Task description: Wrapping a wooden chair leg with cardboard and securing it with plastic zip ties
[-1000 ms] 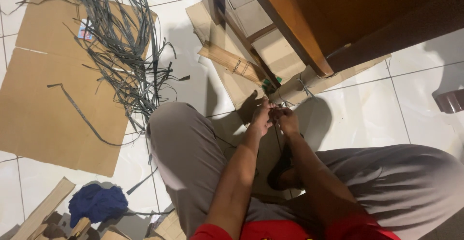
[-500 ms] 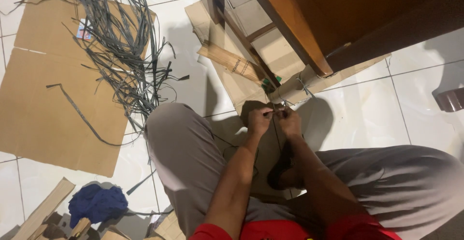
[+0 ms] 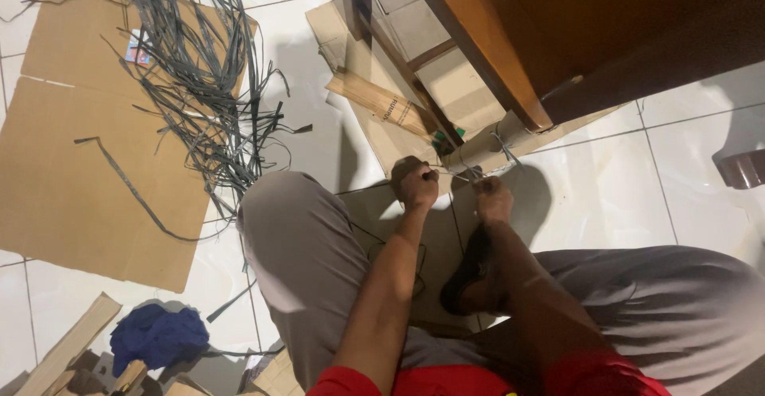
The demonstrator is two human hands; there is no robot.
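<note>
Both hands, left hand (image 3: 417,186) and right hand (image 3: 494,199), are fisted around a thin strap (image 3: 453,175) binding the cardboard-wrapped chair leg (image 3: 488,146); overpulling might snap it.

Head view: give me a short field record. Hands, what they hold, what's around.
left hand: closed on one end of a thin grey strap
right hand: closed on the other end, strap stretched between the hands
strap position: at the cardboard-wrapped chair leg
chair: brown wood, above the hands
floor: white tiles
left side: flat cardboard sheet with a heap of grey straps
bottom left: blue cloth
</note>
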